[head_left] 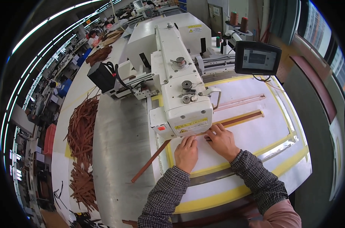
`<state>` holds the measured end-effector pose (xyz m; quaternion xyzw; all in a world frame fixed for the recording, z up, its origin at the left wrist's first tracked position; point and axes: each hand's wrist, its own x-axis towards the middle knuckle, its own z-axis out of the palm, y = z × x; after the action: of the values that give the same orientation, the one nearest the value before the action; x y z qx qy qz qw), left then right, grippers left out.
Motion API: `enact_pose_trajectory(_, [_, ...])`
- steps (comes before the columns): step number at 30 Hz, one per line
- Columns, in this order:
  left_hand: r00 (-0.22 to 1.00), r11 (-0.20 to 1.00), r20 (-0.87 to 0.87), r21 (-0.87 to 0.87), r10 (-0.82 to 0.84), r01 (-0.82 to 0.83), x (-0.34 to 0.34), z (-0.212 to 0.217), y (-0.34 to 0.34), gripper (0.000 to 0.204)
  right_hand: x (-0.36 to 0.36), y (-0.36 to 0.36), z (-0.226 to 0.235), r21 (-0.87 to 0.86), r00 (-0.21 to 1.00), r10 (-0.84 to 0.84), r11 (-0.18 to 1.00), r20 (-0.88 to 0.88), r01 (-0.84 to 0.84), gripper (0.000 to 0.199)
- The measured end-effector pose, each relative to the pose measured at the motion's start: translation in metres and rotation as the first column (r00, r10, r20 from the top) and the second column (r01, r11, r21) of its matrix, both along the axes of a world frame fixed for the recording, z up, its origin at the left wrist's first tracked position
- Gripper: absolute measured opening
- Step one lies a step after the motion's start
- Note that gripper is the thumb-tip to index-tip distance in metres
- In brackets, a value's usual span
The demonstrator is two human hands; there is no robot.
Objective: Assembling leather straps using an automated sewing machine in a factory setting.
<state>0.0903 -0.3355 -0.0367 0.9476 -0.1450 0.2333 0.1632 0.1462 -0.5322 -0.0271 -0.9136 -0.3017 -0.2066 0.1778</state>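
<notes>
My left hand rests at the lower edge of a white sewing machine head. Its fingers are bent and close together, and the machine edge hides what the tips hold or press. Just right of it, my right hand is closed, thumb and fingers around a small dark thing I cannot make out. A narrow brown strap slants up from the lower left and goes out of sight near the machine head. In line with it, a brown strip lies in a slot of the white yellow-taped template.
A tangled heap of brown straps lies on the left table, with a shorter pile nearer me. At the right stand a control screen and thread spools. A black box is fixed left of the machine head.
</notes>
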Motion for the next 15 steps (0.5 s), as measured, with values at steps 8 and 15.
enact_pose_trajectory(8, [0.997, 0.997, 0.027, -0.04, 0.067, -0.065, 0.004, 0.001, 0.016, 0.025, -0.005, 0.004, 0.009, 0.05, 1.0, -0.015, 0.999, 0.012, 0.014, 0.024])
enact_pose_trajectory(15, [0.989, 0.987, 0.01, -0.066, 0.15, -0.149, 0.004, 0.002, 0.02, 0.029, -0.003, -0.001, 0.005, 0.061, 0.999, -0.033, 0.998, 0.012, 0.032, 0.026])
